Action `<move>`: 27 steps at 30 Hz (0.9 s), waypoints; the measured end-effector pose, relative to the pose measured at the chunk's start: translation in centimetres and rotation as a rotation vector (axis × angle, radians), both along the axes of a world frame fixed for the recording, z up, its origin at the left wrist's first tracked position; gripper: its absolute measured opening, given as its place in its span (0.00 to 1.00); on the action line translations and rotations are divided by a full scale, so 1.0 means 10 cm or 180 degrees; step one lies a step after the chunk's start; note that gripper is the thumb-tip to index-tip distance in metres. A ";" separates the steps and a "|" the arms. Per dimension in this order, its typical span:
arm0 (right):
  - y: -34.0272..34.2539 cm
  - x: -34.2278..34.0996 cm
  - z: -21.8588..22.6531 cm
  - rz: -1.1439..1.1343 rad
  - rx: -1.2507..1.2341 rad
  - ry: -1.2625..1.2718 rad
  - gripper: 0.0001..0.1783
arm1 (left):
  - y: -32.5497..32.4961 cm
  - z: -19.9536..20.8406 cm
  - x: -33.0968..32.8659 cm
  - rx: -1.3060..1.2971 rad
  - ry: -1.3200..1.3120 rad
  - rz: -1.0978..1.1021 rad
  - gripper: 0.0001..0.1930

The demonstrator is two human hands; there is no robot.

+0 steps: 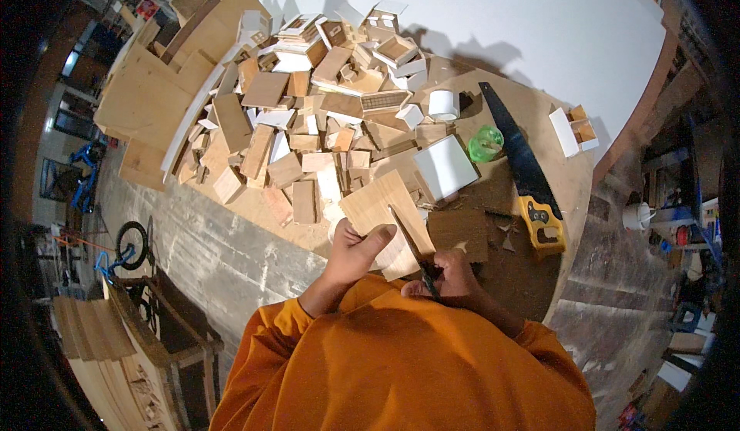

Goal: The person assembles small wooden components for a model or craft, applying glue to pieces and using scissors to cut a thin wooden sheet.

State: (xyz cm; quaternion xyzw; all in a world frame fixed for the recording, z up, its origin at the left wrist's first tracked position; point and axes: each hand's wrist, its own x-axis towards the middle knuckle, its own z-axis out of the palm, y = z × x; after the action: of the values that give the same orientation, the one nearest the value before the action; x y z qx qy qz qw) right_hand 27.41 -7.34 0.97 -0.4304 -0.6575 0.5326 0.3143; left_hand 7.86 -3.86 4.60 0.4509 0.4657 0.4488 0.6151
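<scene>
My left hand grips a thin, pale wooden board by its near left side, the thumb lying on its upper face. Closed around the dark handle of a long pointed tool is my right hand. The tool's narrow blade slants up and left across the board's right part; its exact kind I cannot make out. Beyond the board lies a heap of small wooden blocks and offcuts. A white-faced panel and a dark brown board lie to the right.
A hand saw with a yellow handle lies at the right, beside a green see-through container and a white cylinder. A small white-sided wooden box stands farther right. Cardboard boxes stand at the far left. A bicycle is behind.
</scene>
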 end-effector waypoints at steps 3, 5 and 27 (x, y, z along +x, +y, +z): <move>-0.06 -0.06 -0.04 -0.0381 -0.0703 0.0406 0.22 | -0.01 -0.02 0.01 -0.0127 -0.0004 -0.0178 0.08; -0.06 -0.04 -0.09 -0.0331 -0.0734 0.0116 0.25 | -0.01 -0.05 0.00 -0.0035 -0.0016 -0.0229 0.09; -0.01 -0.02 -0.40 0.0000 -0.0389 0.0040 0.18 | 0.10 -0.17 0.01 -0.0169 -0.0183 -0.0799 0.13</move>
State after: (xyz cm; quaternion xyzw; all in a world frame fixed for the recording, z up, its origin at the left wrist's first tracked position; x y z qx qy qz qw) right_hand 27.22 -7.43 -3.04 -0.4455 -0.6218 0.5744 0.2915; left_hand 7.93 -2.83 2.85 0.4762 0.3995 0.3685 0.6912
